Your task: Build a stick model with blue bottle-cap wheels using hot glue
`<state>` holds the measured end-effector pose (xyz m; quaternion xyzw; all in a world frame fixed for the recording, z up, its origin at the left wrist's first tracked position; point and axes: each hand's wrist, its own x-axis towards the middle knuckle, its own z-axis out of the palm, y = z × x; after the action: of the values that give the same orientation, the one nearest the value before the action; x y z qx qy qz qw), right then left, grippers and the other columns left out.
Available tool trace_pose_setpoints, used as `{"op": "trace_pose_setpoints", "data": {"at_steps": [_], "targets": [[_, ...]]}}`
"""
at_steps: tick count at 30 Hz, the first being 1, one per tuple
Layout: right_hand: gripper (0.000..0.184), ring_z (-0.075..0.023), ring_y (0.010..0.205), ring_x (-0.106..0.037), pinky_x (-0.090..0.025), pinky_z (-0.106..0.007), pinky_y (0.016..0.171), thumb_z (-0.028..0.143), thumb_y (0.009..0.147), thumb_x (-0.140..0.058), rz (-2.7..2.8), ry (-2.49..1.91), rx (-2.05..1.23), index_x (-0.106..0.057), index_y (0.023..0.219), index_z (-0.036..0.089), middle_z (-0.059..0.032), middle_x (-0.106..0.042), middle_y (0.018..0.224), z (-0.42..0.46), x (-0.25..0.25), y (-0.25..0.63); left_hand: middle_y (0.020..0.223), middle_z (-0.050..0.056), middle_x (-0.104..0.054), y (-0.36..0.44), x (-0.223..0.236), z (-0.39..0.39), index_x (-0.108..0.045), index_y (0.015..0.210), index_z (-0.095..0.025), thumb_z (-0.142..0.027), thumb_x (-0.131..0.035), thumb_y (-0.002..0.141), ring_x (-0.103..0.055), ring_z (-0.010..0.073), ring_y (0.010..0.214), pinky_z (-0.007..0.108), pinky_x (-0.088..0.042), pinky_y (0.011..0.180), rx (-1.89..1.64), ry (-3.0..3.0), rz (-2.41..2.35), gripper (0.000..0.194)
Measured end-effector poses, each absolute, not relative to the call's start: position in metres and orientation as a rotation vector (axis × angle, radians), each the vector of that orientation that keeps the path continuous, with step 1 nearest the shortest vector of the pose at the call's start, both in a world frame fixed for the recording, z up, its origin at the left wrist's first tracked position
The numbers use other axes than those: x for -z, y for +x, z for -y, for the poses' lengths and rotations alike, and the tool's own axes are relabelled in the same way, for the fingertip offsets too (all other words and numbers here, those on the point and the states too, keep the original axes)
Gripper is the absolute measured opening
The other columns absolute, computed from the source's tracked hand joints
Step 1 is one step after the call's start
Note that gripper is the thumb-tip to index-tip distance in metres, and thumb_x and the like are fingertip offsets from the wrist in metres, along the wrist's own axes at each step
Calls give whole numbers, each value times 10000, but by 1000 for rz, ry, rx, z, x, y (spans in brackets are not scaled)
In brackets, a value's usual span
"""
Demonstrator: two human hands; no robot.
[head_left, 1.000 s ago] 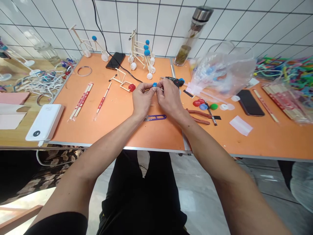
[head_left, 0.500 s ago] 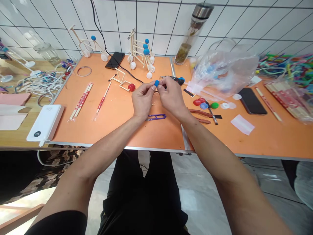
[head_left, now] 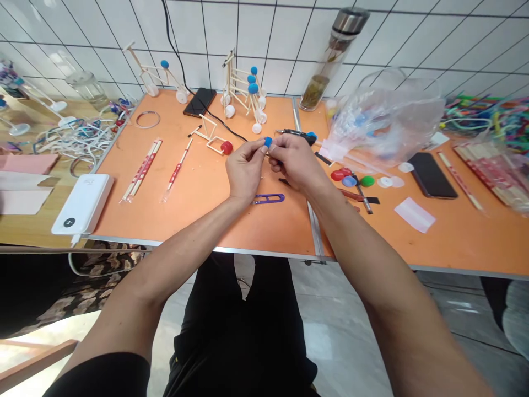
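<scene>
Fingers [head_left: 257,149] narrow | blue cap [head_left: 268,141] pinched in L hand [head_left: 246,171] | R hand [head_left: 295,162] just beside

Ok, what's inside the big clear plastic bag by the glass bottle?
The clear plastic bag shows blue and white pieces through the film, possibly bottle caps. Crinkled plastic blurs them, so their exact shape and number can't be seen.

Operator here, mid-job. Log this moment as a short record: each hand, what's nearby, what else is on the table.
left hand: fingers pinch a blue cap
right hand: fingers close beside the cap, grip partly hidden
nearby: black tool, purple thread snips, red cap
rest: wooden stick models, plastic bag, orange table
</scene>
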<state>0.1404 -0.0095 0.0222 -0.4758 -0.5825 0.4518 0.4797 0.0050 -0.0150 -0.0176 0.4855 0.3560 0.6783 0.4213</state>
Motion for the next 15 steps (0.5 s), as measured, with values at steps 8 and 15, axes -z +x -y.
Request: {"op": "trace_pose_setpoints", "data": {"at_steps": [8,15], "targets": [[420,-85,633,-516,-429,-193,531,349,709,-1063,1144,-859,-1605,-680,792,199,17,-597,713,15,-28,158,1140,17,-893,7,5,21,-864,1022,-280,-234,-944,913,-832,245,1236,468,-610,1246,-1646,1190,-822,143],[557,-116,677,-565,-481,-217,574,574,638,-1129,1269,-846,-1471,-732,825,232,7,-652,744,16,-31,167,1202,35,-881,8,1,21,-850,1081,-290,-331,-1011,864,-823,268,1271,481,-609,1246,-1625,1211,-739,273]]}}
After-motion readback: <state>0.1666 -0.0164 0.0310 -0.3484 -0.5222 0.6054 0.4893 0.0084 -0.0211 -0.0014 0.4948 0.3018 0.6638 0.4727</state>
